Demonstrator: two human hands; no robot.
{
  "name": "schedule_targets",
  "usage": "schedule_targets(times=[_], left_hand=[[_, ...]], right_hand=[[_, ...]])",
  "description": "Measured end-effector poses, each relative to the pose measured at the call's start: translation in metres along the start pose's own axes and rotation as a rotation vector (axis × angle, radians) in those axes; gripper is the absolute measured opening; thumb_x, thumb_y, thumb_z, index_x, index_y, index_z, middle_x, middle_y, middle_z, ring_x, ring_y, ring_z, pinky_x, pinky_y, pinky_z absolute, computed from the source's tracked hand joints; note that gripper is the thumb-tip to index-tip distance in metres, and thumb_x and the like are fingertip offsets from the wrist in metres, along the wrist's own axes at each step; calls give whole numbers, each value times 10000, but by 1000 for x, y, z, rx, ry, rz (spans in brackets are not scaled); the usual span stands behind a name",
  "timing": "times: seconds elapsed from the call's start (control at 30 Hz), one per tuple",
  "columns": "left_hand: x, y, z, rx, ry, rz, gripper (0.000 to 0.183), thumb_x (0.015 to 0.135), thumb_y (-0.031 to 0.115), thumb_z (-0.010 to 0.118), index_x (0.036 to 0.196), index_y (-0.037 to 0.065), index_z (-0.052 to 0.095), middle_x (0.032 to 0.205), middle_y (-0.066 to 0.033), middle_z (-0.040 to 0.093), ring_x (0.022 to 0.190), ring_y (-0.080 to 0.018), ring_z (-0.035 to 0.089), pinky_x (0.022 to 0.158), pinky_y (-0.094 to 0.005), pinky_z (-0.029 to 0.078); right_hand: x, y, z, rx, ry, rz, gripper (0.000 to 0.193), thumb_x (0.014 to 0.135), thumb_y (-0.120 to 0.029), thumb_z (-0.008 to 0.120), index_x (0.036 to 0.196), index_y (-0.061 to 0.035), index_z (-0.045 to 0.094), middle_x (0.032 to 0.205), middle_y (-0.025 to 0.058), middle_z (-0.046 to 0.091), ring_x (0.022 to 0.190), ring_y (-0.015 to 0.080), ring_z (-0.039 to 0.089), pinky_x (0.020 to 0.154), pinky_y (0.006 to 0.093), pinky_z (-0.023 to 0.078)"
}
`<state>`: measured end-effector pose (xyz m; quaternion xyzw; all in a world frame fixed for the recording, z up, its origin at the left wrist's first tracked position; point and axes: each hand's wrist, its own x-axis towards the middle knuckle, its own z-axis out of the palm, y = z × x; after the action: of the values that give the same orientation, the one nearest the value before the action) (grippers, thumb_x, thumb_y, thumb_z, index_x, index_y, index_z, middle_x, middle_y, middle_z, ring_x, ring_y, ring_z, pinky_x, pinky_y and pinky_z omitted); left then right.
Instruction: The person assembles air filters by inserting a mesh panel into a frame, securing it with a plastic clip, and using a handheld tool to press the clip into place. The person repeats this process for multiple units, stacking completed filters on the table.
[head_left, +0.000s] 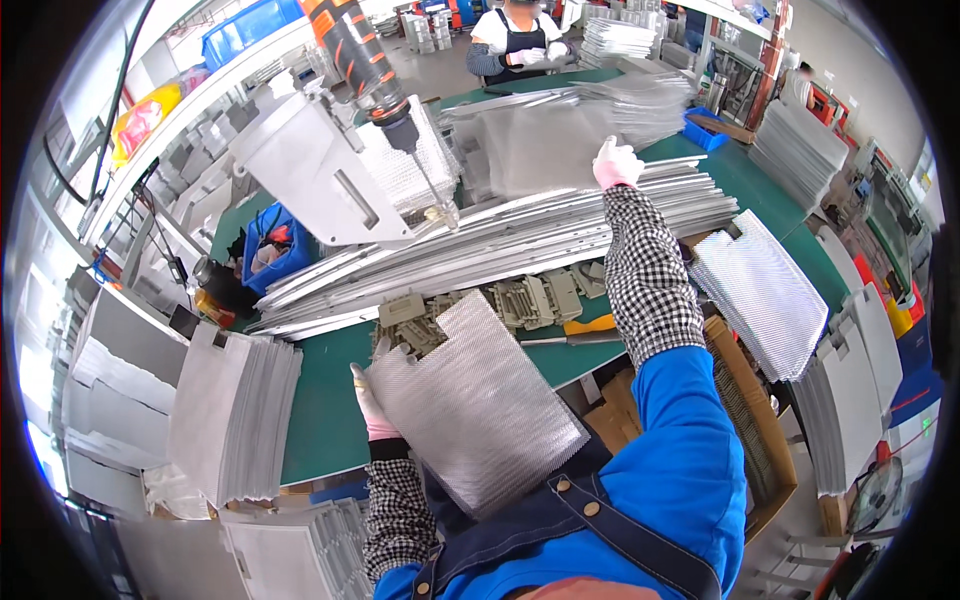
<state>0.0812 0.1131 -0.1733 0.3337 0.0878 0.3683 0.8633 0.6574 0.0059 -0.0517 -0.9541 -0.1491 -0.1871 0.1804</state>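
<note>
My left hand (pixel 372 405), in a pale glove, grips the left edge of a silver metal-mesh filter panel (pixel 480 400). That panel is tilted in front of my body and has a notched upper edge. My right arm stretches across the table, and my gloved right hand (pixel 617 165) is closed at the right edge of a thin grey mesh sheet (pixel 545 150); its fingertips are partly hidden. Between my hands lie long silver metal strips (pixel 470 245) and a row of beige plastic parts (pixel 530 300). A tool with a yellow handle (pixel 590 325) lies beside those parts.
An orange-and-black power screwdriver (pixel 365 65) hangs beside a white bracket (pixel 315 170). Panel stacks (pixel 235 410) stand at left, with more mesh panels (pixel 762 290) at right. Blue bins (pixel 275 250) sit on the green table (pixel 325 400). A co-worker (pixel 517 45) is at the far side.
</note>
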Motion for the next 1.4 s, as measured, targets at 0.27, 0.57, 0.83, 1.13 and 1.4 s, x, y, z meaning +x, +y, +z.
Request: schedule_targets(times=[0.27, 0.57, 0.83, 1.13, 1.4], left_hand=[[-13, 7, 5, -49, 63, -24, 889, 957, 708, 496, 1507, 18, 386, 1271, -181, 590, 1072, -282, 590, 954, -431, 507], [-12, 5, 1, -31, 103, -42, 882, 953, 694, 522, 1500, 14, 393, 1276, -178, 595, 1080, -281, 592, 961, -421, 508], [-3, -2, 9, -59, 68, -51, 883, 949, 689, 535, 1496, 11, 386, 1260, -184, 602, 1082, -284, 592, 969, -433, 504], [-9, 4, 3, -40, 85, -53, 916, 940, 712, 524, 1516, 18, 366, 1287, -191, 589, 1113, -300, 587, 982, -450, 502], [-2, -1, 4, -35, 86, -66, 948, 929, 728, 524, 1542, 29, 343, 1322, -201, 573, 1135, -302, 581, 993, -455, 500]], right_hand=[[41, 24, 13, 295, -312, 98, 740, 659, -433, 925, 1200, 15, 691, 1260, 260, 661, 1211, 380, 622, 1043, 418, 502], [25, 32, 17, 163, -170, -54, 752, 723, -420, 886, 1318, -35, 638, 1276, 226, 664, 1153, 340, 661, 948, 423, 556], [40, 40, -10, 207, -177, 41, 844, 661, -417, 925, 1307, -7, 570, 1252, 245, 660, 1177, 349, 654, 982, 432, 551], [44, 55, -2, 822, -551, 158, 690, 709, -282, 924, 1191, 137, 662, 1205, 243, 696, 1142, 323, 657, 952, 439, 495], [66, 101, 36, 1081, -649, 43, 744, 748, -283, 899, 1298, 122, 604, 1282, 226, 668, 1167, 305, 643, 1005, 366, 479]])
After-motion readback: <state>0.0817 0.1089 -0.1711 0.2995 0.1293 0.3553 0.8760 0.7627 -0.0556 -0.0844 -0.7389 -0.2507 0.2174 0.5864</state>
